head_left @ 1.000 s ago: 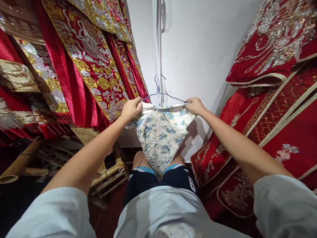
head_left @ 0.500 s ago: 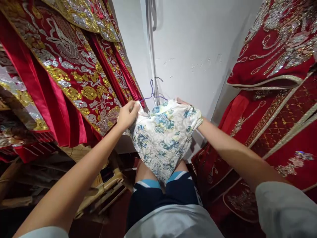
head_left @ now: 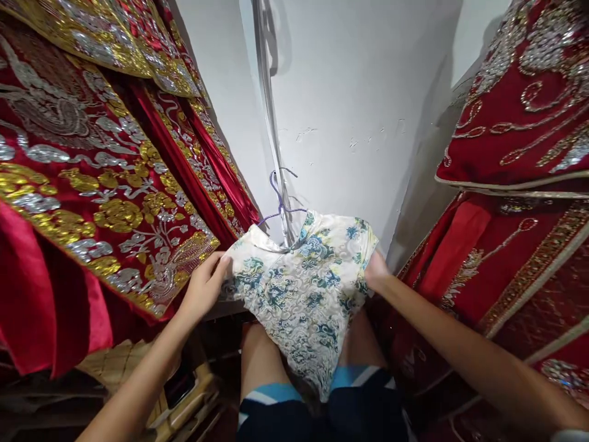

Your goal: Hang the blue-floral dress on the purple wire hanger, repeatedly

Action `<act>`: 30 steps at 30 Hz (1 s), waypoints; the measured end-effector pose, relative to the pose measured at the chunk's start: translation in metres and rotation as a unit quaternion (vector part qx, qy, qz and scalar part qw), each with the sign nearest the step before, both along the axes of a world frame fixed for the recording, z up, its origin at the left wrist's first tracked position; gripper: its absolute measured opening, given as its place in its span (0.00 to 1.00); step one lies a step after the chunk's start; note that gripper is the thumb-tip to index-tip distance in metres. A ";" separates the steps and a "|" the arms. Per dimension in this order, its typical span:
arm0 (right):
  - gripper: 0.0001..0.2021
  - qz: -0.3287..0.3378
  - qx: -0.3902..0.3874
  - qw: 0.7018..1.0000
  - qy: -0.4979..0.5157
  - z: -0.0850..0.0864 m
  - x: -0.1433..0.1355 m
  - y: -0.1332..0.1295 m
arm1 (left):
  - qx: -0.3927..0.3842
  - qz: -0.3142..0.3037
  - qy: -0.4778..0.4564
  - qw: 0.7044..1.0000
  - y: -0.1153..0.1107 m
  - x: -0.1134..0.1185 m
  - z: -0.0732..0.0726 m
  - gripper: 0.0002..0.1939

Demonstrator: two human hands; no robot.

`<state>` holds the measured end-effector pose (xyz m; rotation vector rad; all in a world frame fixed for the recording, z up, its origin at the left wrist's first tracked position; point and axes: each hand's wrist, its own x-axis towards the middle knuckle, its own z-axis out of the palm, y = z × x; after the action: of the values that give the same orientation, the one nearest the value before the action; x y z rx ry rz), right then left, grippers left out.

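A white short-sleeved blouse (head_left: 306, 301) with a blue, green and yellow floral print is spread out in front of me. It hangs on a purple hanger (head_left: 280, 212), whose hook and upper arms show above the neckline. My left hand (head_left: 209, 285) grips the blouse at its left sleeve, thumb on the front. At the opposite sleeve opening is my right hand (head_left: 376, 271), blurred, with its fingers hidden behind or inside the cloth. The blouse's lower end tapers to a point above my legs.
Red garments with gold and silver sequins (head_left: 119, 215) hang close on the left. More beaded red garments (head_left: 519, 245) hang on the right. A thin metal pole (head_left: 269, 104) stands against the white wall (head_left: 350, 80). Low at left is a bamboo seat (head_left: 193, 393) with a dark object on it.
My left hand has slid from the shoulder out to the left sleeve. The right has withdrawn from the shoulder to the sleeve opening. The blouse sits lower in view, its neckline now showing.
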<state>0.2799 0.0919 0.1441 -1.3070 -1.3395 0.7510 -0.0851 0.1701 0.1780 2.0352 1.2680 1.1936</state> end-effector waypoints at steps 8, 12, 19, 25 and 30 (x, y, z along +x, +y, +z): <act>0.29 -0.040 0.001 0.978 0.205 0.008 0.023 -0.015 | -0.200 0.040 -0.439 0.875 -0.016 0.027 -0.010 0.22; 0.28 -0.093 0.031 0.976 0.192 0.031 0.014 -0.013 | -0.153 0.038 -0.422 0.893 -0.020 0.025 0.001 0.21; 0.27 -0.089 0.060 0.971 0.216 0.071 -0.030 0.000 | -0.050 0.062 -0.378 0.922 -0.016 -0.009 -0.007 0.16; 0.23 -0.076 0.044 0.965 0.247 0.055 -0.062 -0.040 | 0.072 0.111 -0.117 0.984 -0.029 -0.034 -0.038 0.17; 0.17 0.194 -0.027 0.977 0.088 0.036 -0.073 -0.112 | 0.069 0.140 -0.076 0.985 -0.062 -0.007 -0.059 0.17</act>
<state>0.2073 -0.0203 0.1800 -1.0010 -1.4537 1.1505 -0.0922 0.1076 0.1193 1.8600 1.4654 1.5726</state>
